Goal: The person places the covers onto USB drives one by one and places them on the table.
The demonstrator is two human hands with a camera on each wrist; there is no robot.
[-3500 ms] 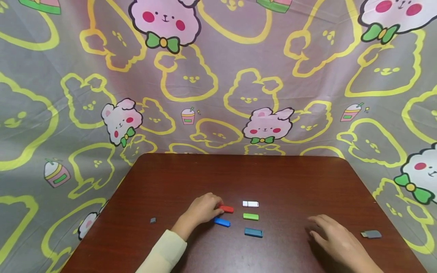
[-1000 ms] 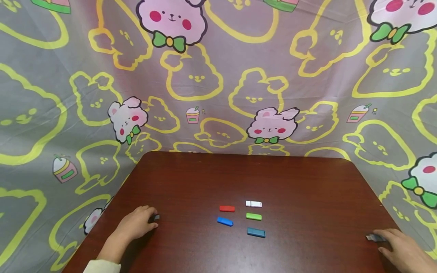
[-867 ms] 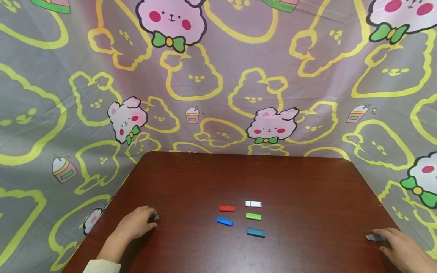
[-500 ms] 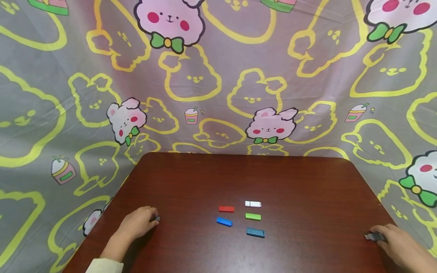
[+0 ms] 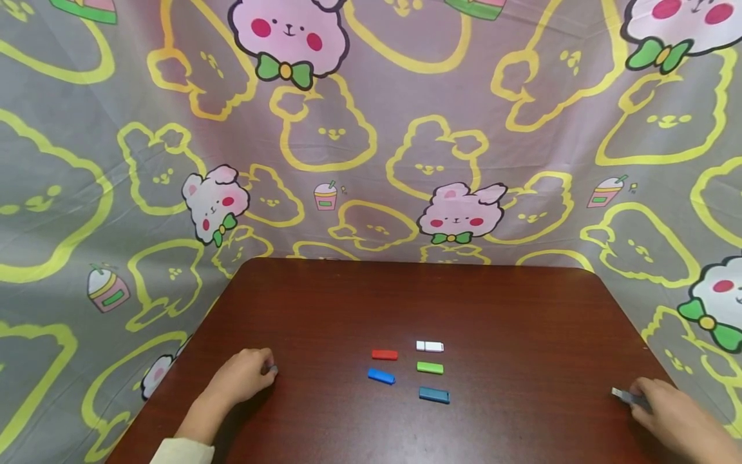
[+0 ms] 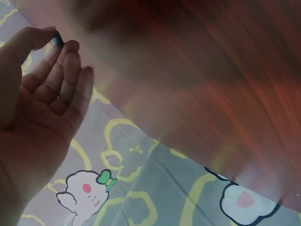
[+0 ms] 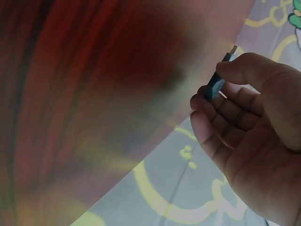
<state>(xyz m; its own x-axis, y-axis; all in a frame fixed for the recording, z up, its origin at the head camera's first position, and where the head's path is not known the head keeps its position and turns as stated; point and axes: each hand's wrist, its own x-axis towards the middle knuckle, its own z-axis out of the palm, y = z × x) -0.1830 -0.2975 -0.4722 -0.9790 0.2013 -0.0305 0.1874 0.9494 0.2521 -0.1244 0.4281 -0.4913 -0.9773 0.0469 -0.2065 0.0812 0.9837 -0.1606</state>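
Observation:
On the left of the table, my left hand pinches a small grey cap between thumb and forefinger. In the left wrist view the cap is a dark sliver at the fingertips, mostly covered. Over on the right, a grey USB stick is pinched in my right hand, its bare metal plug pointing left and away from me. The right wrist view has this USB stick between thumb and fingers, plug outward. The two hands are far apart, low over the tabletop.
Mid-table lie a red USB stick, a blue one, a white one, a light green one and a teal one, in two loose columns. Behind the brown table hangs a cartoon-printed cloth.
My left hand left the red stick and moved left to pinch the cap. My right hand moved right and took the grey stick. Lately both have shifted slightly inward, the stick's plug turning away from me.

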